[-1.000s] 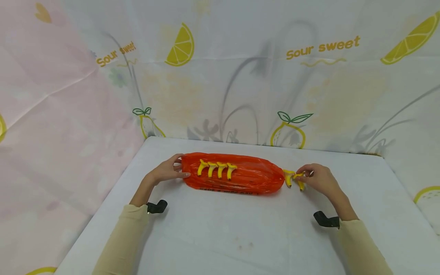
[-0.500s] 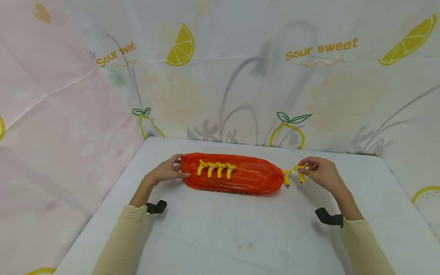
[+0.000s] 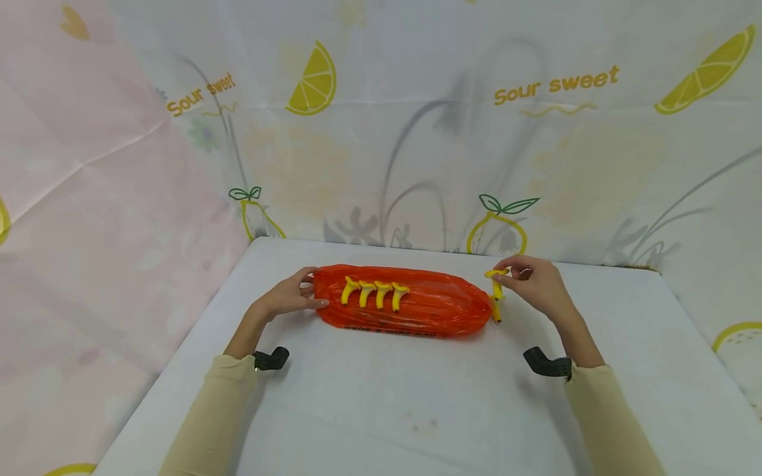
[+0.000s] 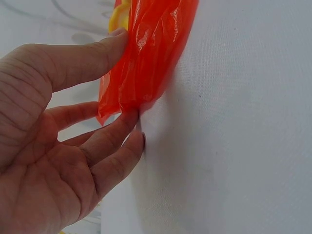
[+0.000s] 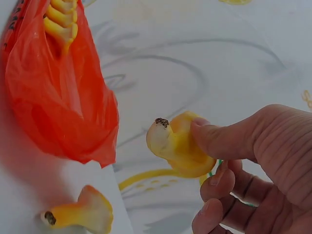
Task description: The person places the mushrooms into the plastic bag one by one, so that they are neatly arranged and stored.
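Note:
A red plastic bag (image 3: 443,301) lies lengthwise on the white table. Several yellow chanterelle mushrooms (image 3: 381,295) sit in a row on its left half. My left hand (image 3: 292,295) holds the bag's left end; in the left wrist view the thumb lies on the red plastic (image 4: 151,53) and fingertips touch its end edge. Between thumb and fingers my right hand (image 3: 538,284) pinches another chanterelle mushroom (image 5: 178,148) by its cap, raised near the bag's right end, dark stem tip showing. One more chanterelle mushroom (image 5: 83,214) rests on the table beside that end, partly hidden in the head view.
The white tabletop (image 3: 405,396) stretches in front of the bag. Behind it hangs a printed cloth (image 3: 381,165) with lemons and lettering, and a pink cloth (image 3: 119,218) is at the left. A black mount is on each wrist.
My right hand has lifted one chanterelle mushroom off the table, then carried it left and farther back, above the one still lying there. The left hand and the bag have stayed put.

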The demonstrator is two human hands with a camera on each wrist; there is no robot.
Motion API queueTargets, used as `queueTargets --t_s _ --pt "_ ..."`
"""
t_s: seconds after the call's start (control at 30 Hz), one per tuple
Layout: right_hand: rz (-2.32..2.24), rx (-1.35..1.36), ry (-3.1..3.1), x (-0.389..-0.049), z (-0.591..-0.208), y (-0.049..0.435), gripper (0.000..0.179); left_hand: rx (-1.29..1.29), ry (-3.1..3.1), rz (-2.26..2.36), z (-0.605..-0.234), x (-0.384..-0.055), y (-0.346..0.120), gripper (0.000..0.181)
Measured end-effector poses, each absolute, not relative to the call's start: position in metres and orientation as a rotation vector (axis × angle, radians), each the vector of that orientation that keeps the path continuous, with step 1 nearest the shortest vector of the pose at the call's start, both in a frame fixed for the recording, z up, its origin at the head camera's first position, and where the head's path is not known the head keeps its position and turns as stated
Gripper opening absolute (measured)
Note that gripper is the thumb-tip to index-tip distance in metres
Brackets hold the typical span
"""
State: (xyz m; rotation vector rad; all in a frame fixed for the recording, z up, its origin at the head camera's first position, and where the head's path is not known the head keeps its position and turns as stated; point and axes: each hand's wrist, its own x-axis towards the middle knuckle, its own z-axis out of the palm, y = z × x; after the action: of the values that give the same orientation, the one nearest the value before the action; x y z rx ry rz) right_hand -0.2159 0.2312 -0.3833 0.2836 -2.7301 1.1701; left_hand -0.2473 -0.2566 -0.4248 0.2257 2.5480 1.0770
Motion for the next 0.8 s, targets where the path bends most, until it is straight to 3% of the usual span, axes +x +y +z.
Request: queueTargets --t_s 0.8 --pt "1.406 0.319 -2.695 -0.235 -0.387 0.145 0.017 0.223 2.537 1.090 -0.425 -0.247 -0.258 0.089"
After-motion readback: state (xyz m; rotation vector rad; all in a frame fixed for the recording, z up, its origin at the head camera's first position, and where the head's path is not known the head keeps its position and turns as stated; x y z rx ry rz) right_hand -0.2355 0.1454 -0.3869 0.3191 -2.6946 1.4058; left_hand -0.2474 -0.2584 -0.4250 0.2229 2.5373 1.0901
